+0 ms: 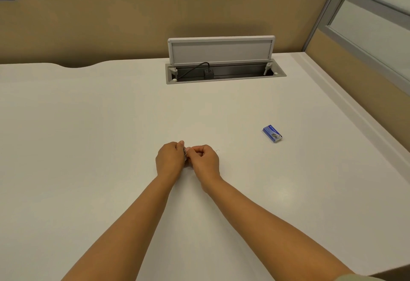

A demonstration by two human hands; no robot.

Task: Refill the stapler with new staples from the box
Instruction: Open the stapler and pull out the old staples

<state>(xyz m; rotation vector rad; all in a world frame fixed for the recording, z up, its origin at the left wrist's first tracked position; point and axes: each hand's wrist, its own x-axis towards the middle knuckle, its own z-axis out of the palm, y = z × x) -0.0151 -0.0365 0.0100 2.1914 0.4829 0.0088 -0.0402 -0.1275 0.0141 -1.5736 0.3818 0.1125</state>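
My left hand (169,158) and my right hand (205,161) meet over the middle of the white desk (111,125), fingers curled. Between their fingertips shows a small silvery metal piece (184,151), mostly hidden; I cannot tell whether it is a strip of staples or part of a small stapler. Both hands pinch it. A small blue staple box (272,133) lies on the desk to the right, well apart from my hands. A single thin staple (218,151) lies just right of my right hand.
An open cable hatch (224,74) with a raised grey lid, a black plug and a cord is set into the desk at the back. Tan partition walls (133,19) close off the back and right sides.
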